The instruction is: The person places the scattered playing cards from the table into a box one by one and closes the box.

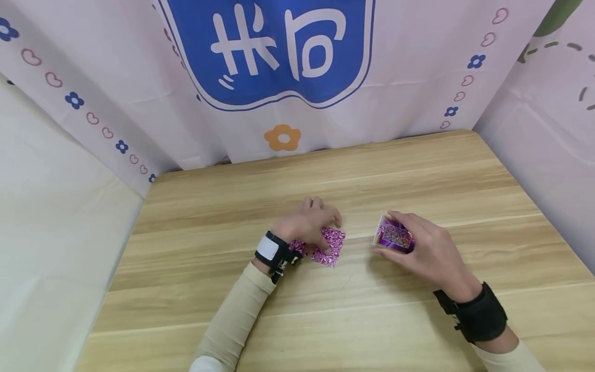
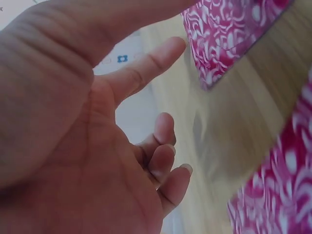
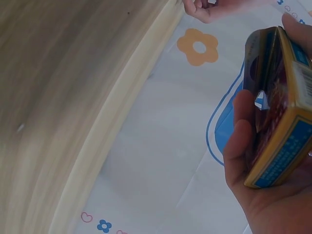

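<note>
My left hand [image 1: 309, 225] is over a pink-and-white swirl-patterned card [image 1: 337, 242] on the table, with its thumb across the card. In the left wrist view, the index finger [image 2: 156, 61] stretches toward the edge of that card [image 2: 214, 53], and the other fingers bend loosely. A second card with the same pattern [image 1: 298, 247] lies under the wrist, partly hidden. My right hand [image 1: 432, 248] grips a small purple card box [image 1: 392, 235] above the table. Gold and blue edges show on the box [image 3: 282, 151] in the right wrist view, and a flap stands out at one end.
The wooden table [image 1: 195, 217] spreads around both hands. Behind it hangs a white printed cloth [image 1: 395, 108] with a blue emblem and an orange flower. A plain pale sheet [image 1: 51, 206] lines the left side.
</note>
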Motion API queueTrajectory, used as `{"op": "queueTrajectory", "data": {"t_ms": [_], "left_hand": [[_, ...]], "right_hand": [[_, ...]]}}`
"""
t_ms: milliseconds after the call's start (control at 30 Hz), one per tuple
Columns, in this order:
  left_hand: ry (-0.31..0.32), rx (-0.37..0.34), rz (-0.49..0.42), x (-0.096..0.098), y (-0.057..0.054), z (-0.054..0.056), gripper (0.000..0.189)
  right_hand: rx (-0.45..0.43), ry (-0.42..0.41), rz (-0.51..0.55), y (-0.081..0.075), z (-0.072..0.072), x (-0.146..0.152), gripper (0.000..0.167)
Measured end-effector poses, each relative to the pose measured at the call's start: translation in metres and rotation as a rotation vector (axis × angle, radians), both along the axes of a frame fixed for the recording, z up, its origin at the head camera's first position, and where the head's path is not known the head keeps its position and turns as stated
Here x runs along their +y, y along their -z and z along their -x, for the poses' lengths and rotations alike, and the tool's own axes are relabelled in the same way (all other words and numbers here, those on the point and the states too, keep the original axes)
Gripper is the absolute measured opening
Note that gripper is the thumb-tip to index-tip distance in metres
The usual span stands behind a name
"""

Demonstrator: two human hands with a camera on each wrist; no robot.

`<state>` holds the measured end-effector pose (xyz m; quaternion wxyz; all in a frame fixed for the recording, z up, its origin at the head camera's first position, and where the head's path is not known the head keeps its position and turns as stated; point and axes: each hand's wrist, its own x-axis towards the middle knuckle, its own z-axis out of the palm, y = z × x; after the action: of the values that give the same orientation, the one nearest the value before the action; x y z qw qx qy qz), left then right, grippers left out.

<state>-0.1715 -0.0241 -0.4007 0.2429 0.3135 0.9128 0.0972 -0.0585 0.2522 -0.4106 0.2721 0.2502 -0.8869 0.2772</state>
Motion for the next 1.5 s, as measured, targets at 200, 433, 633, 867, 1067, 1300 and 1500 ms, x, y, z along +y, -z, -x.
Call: {"op": "queueTrajectory", "data": {"t_ms": [200,433,633,867,1067,1300,1500], "left_hand": [[0.048,0.01,0.009,0.016,0.002,-0.006,0.052],[0.244,-0.068,-0.155,0.037,0.001,-0.012,0.031],[-0.103,-0.062,-0.648,0.045,-0.009,-0.017,0.029],[-0.347,-0.042,-0.944,0.053,-0.023,-0.03,0.018],[-0.355,-0.006,-1.081,0.063,-0.024,-0.041,0.016],[-0.357,0.053,-1.168,0.073,-0.019,-0.049,0.019],[-0.357,0.037,-1.175,0.075,-0.017,-0.051,0.018]], "right_hand": [[0.002,-0.008,0.0,0.002,0.0,-0.001,0.089],[0.005,-0.009,0.0,0.002,0.0,-0.001,0.09],[0.034,0.03,0.007,0.0,0.0,0.0,0.09],[0.012,0.107,0.022,-0.003,-0.001,0.001,0.095],[0.009,0.146,0.025,-0.003,-0.001,0.002,0.098],[0.029,0.142,0.034,-0.002,-0.001,0.005,0.081],[0.047,0.157,0.042,-0.003,-0.001,0.004,0.091]]}}
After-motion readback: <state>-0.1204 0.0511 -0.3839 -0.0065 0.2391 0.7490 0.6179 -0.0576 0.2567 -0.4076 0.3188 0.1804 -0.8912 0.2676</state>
